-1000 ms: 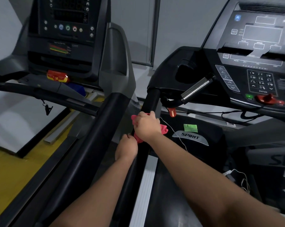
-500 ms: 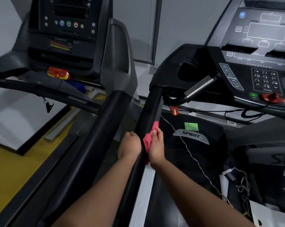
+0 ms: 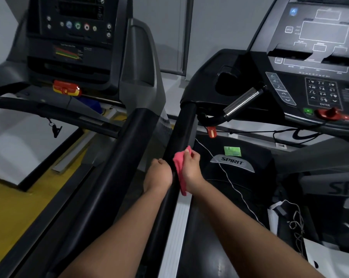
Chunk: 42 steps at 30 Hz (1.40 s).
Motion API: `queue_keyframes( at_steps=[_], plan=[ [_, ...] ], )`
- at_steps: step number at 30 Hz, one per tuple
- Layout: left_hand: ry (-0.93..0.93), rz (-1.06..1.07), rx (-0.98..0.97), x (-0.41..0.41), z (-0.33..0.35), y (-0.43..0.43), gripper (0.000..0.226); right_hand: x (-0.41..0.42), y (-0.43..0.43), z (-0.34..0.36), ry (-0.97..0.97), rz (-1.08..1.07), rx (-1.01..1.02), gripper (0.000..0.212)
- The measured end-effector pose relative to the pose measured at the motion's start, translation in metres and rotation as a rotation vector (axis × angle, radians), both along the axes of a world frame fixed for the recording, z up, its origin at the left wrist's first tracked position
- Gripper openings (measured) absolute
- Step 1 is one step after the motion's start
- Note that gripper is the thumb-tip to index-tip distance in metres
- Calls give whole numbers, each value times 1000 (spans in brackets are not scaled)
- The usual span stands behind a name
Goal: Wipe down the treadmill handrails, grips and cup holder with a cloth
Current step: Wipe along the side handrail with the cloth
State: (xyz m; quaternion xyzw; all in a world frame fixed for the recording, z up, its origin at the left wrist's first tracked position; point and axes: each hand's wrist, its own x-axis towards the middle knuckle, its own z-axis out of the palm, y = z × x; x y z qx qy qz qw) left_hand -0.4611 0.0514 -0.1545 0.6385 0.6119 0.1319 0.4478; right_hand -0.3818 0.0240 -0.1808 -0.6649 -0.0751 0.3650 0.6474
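On the grey neighbouring treadmill (image 3: 141, 63) at the far left, a blue object (image 3: 93, 107) lay in the shelf under its console, too hidden to identify. That machine seemed to be outside the job.

The left hand (image 3: 159, 173) sat on the left side of the black padded handrail (image 3: 182, 133), its fingers (image 3: 161, 161) curled round the rail as if to steady it. Against the rail's right side lay the crumpled pink cloth (image 3: 178, 164), part way up the rail and well below the console. The right hand (image 3: 192, 169) held it there, fingers pinching the fabric so that a tail hung below the palm.

Judging by this, the work stood at the first handrail, mid-length. The stretch above the cloth up to the console looked yet to be covered, and nothing showed whether the lower part was clean.

Further right, the round black cup holder (image 3: 226, 80) in the console housing was apart from both hands. It was too dark inside to tell what, if anything, it held. Just below it, the silver metal grip (image 3: 241, 102) was also untouched, so grips, cup holder and the far rail probably remained.
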Motion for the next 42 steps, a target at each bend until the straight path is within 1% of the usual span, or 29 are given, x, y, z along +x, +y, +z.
queue_keyframes(
  at_steps=[2,3,4,6,8,10,12,14,15,17,19,21,22,24,25,27,29,31,32,33,35,36,38,40,42],
  plan=[
    [-3,9,-7,0,0,0,39,4,0,0,285,-5,30,41],
    [-6,12,-12,0,0,0,39,2,-5,2,363,8,20,42],
    [-10,14,-14,-1,-1,0,39,-1,-9,-1,421,39,53,42],
    [-21,18,-9,0,-2,1,40,-10,-18,-7,464,95,56,40],
    [-13,21,4,1,-3,1,42,-19,-23,-3,467,92,2,37],
    [-9,30,11,2,-5,2,43,-16,-18,4,362,42,-68,34],
    [-11,37,15,1,-7,3,43,-9,-9,10,213,-3,-124,32],
    [-44,35,28,0,-11,4,42,-8,-4,16,68,-45,-119,31],
    [-75,60,39,-1,-12,5,42,-8,-3,18,-7,-56,-134,33],
    [-144,96,108,-1,-10,3,43,-8,-4,27,-155,-34,-234,47],
    [-226,94,308,-4,-5,-4,38,-10,-6,38,-221,-13,-265,54],
    [-355,101,520,-10,3,-15,34,-10,-7,43,-219,1,-221,58],
    [-376,64,644,-12,7,-20,37,-11,-8,47,-223,13,-201,60],
    [-332,-91,806,-13,7,-26,46,-17,-13,55,-243,55,-121,57],
    [-309,-161,831,-12,4,-26,48,-17,-16,59,-230,73,-46,54],
    [-267,-232,748,-12,4,-25,49,-15,-25,67,-137,101,81,45],
    [-218,-218,623,-9,2,-22,49,-9,-33,66,-52,64,142,33],
    [-113,-280,609,-6,1,-20,55,-3,-39,55,-5,-56,134,23],
    [-50,-328,628,-4,0,-19,58,-1,-41,49,12,-105,118,22],
    [7,-361,636,-1,-1,-17,59,-1,-42,42,23,-127,89,22],
    [76,-371,611,4,0,-14,57,-4,-44,32,40,-104,11,24],
    [92,-361,601,7,0,-12,56,-6,-44,27,49,-84,-10,25],
    [80,-332,521,12,-1,-4,54,-11,-42,18,39,-8,-21,26],
    [43,-277,380,17,0,10,54,-15,-41,19,1,90,-43,28],
    [-29,-215,201,18,0,25,49,-16,-40,22,-13,123,-55,32]
  ],
)
